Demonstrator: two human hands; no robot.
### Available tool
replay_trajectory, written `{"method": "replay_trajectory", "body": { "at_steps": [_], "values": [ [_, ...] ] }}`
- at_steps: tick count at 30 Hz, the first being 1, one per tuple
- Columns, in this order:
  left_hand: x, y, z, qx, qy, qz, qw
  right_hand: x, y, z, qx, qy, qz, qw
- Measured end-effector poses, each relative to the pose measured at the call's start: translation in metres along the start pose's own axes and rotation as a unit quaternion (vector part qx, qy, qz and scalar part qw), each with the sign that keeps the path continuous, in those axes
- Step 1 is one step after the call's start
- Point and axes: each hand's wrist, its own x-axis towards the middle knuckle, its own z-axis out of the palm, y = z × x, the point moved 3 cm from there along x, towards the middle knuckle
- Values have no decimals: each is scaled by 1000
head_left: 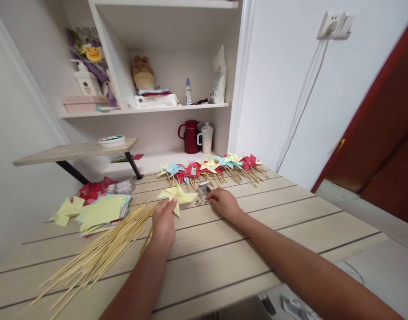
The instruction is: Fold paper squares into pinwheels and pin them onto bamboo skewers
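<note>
1. Nearest the viewer, the pale wood-grain plank bench (290, 231) carries a loose sheaf of thin bamboo skewers (100, 253) fanned across its left side. They lie close to the front edge, so a nudge from the left forearm could likely roll some off.
2. The left hand (163, 222) rests on the bench, its fingers pressed together, pinching a blade tip of a yellow folded-paper pinwheel (177, 195) lying flat. A hard pull could tear or unfold the thin paper.
3. The right hand (225, 202) lies knuckles up, fingers curled down over a scatter of tiny metal pins (201, 203) beside a small open grey box (204, 189). I cannot tell whether it grips one. The pins could prick a fingertip or scatter.
4. To the left, a stack of yellow and red paper squares (100, 211).
5. Farther back, a row of finished red, blue and yellow pinwheels on sticks (213, 169).
6. Beyond, white wall shelves (177, 106) hold a dark red jug (190, 137), a mug, bottles and a soft toy. A red door stands right.
</note>
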Motion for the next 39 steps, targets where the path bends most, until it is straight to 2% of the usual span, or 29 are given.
{"method": "replay_trajectory", "body": {
  "at_steps": [3,15,22,30,39],
  "values": [
    [-3,5,1,-18,21,-14,1000,2,3,2,-7,-3,-2,1000],
    [-2,3,-1,-31,14,-7,999,3,1,4,34,-36,-17,999],
    [3,-1,-5,-22,-9,-2,1000,3,-1,-1,54,-53,-6,997],
    [2,0,-4,-25,-29,0,999,-2,-1,2,117,-105,-9,987],
    [-2,3,-2,-34,-25,-6,999,2,1,1,80,-54,-38,995]
  ]
}}
